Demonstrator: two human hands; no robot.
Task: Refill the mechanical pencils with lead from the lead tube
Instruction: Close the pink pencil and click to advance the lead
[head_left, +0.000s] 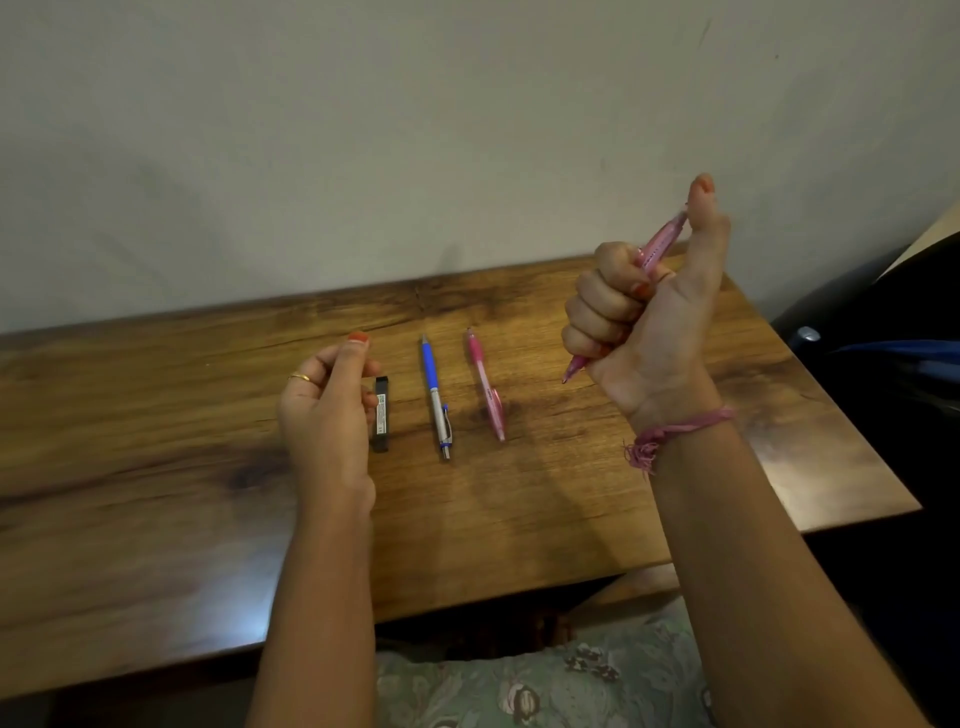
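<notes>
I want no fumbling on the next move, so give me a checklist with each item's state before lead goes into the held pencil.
1. Pink pencil gripped firmly in the right hand: ok.
2. Its top end is open for lead: cannot tell, the thumb is against it.
3. Left hand free to take lead: cannot tell, fingers pinched, contents hidden.
4. Lead tube within reach beside the left hand: ok.
5. Lead tube open: cannot tell.
6. Blue pencil and second pink pencil lie on the table, clear of both hands: ok.

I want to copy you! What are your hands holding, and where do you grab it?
The right hand grips a pink mechanical pencil around its middle, thumb at the top end. The left hand holds nothing visible.
</notes>
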